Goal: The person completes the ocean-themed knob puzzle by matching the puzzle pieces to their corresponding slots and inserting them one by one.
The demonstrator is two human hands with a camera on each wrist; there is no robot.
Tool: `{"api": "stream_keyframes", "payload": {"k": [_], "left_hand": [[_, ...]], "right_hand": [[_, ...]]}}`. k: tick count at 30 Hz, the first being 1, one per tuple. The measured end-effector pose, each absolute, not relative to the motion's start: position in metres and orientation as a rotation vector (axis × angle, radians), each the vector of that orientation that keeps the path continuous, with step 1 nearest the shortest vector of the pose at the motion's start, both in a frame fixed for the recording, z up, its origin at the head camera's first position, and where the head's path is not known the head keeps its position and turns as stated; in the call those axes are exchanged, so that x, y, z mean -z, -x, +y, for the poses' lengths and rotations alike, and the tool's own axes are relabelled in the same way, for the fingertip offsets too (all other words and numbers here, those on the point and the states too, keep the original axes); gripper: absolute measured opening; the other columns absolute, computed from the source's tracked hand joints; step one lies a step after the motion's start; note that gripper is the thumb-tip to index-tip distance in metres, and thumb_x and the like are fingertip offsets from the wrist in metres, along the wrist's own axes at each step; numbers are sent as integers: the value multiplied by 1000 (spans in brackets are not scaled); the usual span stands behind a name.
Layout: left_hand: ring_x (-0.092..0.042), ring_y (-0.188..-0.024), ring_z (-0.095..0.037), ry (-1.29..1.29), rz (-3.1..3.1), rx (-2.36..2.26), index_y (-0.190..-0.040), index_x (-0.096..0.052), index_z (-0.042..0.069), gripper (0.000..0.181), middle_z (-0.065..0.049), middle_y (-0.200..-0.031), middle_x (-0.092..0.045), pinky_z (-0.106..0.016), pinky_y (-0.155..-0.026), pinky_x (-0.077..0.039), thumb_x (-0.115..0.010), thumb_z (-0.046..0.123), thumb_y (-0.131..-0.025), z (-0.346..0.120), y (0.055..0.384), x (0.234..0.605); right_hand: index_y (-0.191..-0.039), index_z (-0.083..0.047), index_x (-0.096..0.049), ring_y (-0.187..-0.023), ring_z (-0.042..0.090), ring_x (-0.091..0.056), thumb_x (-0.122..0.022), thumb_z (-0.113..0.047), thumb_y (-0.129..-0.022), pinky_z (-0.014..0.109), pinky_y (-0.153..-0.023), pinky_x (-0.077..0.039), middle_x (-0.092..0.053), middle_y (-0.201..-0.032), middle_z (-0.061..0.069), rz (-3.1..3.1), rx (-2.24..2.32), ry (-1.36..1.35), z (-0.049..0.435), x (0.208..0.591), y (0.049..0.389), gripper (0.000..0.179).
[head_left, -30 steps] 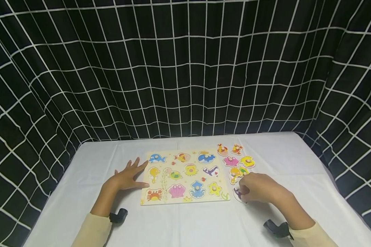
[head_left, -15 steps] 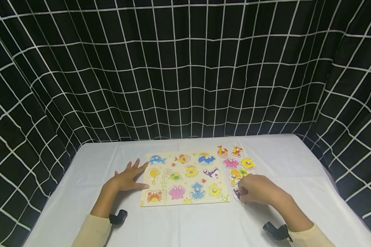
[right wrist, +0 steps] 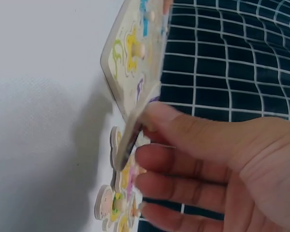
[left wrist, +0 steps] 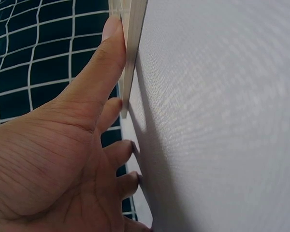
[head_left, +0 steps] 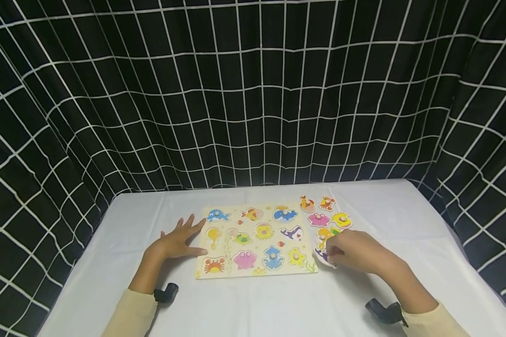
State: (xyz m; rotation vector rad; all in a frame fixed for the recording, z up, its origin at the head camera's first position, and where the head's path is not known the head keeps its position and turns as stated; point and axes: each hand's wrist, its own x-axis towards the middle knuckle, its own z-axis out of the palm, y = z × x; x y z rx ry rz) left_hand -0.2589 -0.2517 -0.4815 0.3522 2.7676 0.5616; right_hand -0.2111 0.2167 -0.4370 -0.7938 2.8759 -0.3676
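Note:
My right hand (head_left: 356, 250) pinches a purple-and-white whale puzzle piece (head_left: 323, 259) between thumb and fingers, just right of the wooden sea-animal puzzle board (head_left: 246, 276). In the right wrist view the whale piece (right wrist: 130, 137) is tilted up off the cloth. Fingers spread, my left hand (head_left: 179, 242) rests along the board's left edge, and its thumb (left wrist: 99, 63) touches the rim. Knobbed pieces sit in the board: a small blue whale (head_left: 217, 215), a darker blue whale (head_left: 285, 215), a blue squid (head_left: 272, 259) and a yellow starfish (head_left: 296, 257).
Loose knobbed pieces lie right of the board: a fish (head_left: 307, 204), a crab (head_left: 327, 203), a pink shell (head_left: 318, 219), a yellow pufferfish (head_left: 341, 220), an orange seahorse (head_left: 322, 235) and a partly hidden green piece (head_left: 335, 230). White cloth (head_left: 270, 309) covers the table; a dark grid curtain (head_left: 253, 107) surrounds it.
My right hand has raised the purple whale piece, which lay flat on the cloth and now tilts upward. The left hand stays at the board's edge. The head view has shifted slightly.

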Motion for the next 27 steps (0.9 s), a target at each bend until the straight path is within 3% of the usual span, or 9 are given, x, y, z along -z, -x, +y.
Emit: {"api": "stream_keyframes", "payload": {"k": [18,27], "left_hand": [[-4,-153,-48,-342,2776,-551,-162,-28,23,101,-20,-168,-12,-86,-104,-4,-76,62,-81,-249,261,478],[-5,-153,-48,-326,2778,-543,-162,-29,24,102,-19,-168,-12,-86,-104,-4,-76,62,-80,-249,260,482]], "right_hand": [[-76,-22,-68,-61,6,-43,-83,-13,-84,25,-56,-37,-48,-63,-14,2955,316,944,194,433,235,19],[-80,-19,-72,-63,9,-47,-80,-14,-87,26,-58,-39,-57,-68,-12,2944,246,900,172,440,250,12]]}}
